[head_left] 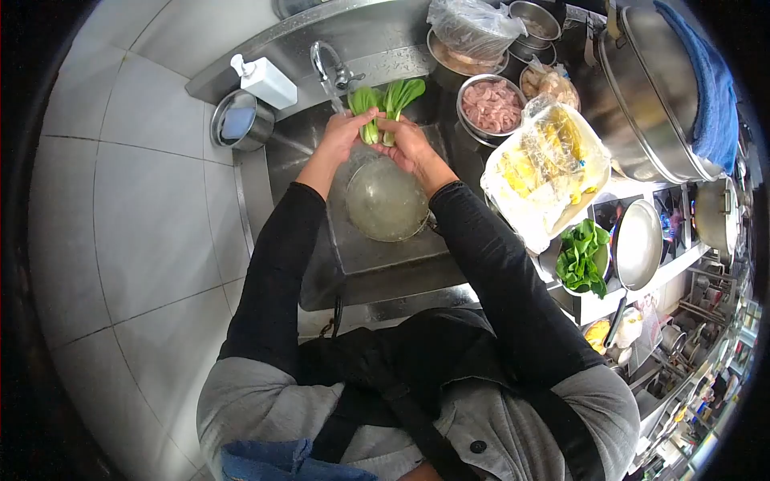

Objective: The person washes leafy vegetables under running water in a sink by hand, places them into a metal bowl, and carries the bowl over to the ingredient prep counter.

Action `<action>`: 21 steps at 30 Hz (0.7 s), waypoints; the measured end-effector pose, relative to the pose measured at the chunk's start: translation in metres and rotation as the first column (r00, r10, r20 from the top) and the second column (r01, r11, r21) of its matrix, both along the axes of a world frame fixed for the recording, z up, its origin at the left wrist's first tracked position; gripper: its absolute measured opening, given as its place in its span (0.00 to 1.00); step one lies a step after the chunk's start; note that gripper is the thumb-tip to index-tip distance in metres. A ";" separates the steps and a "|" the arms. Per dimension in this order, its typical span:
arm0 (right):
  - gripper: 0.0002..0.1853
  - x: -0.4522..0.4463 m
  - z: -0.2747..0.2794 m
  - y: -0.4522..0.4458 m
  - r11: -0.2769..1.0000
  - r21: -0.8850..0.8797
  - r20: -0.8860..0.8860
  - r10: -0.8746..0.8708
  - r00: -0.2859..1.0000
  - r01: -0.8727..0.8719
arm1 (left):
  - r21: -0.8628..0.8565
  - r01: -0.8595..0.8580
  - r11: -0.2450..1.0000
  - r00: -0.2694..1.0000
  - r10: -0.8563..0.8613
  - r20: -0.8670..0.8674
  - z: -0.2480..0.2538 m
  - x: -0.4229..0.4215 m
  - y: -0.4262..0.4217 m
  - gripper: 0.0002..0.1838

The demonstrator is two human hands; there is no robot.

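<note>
Over the sink point(305, 172), my left hand point(340, 135) is closed on a piece of bok choy point(365, 103) with its leaves pointing up. Another piece of bok choy point(403, 96) is in my right hand point(407, 143), held close beside the first. From the faucet point(322, 58) a stream of water runs down at my left hand. Below both hands, a round pan point(387, 200) with cloudy water sits in the sink. My fingertips are partly hidden behind the stems.
A white soap bottle point(269, 83) and a metal pot point(258, 132) with a blue sponge stand left of the sink. To the right are a bowl of sliced meat point(492, 107), a white tub of yellow food point(589, 148), a bowl of greens point(583, 258) and a frying pan point(638, 244).
</note>
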State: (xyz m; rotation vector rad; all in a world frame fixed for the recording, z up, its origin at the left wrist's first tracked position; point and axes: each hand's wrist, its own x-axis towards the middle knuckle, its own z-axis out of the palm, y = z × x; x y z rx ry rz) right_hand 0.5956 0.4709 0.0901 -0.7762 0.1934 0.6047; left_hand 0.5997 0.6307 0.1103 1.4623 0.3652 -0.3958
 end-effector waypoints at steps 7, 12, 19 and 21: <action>0.17 0.016 -0.007 0.008 0.947 -0.317 0.125 -0.018 0.992 0.057 | -0.183 0.207 0.961 0.978 -0.204 0.035 0.031 -0.021 0.011 0.16; 0.20 0.016 0.001 0.018 0.916 -0.401 0.328 0.176 0.928 -0.032 | -0.024 0.068 0.997 0.997 -0.067 0.039 0.008 -0.018 0.036 0.12; 0.22 0.016 0.027 0.017 0.928 -0.255 0.331 0.348 0.877 -0.272 | -0.480 0.027 0.877 0.997 -0.058 -0.048 -0.011 -0.026 0.073 0.08; 0.21 0.020 0.026 0.015 0.940 -0.138 0.226 0.335 0.915 -0.311 | -0.527 0.073 0.847 0.995 -0.096 -0.017 -0.004 -0.025 0.076 0.09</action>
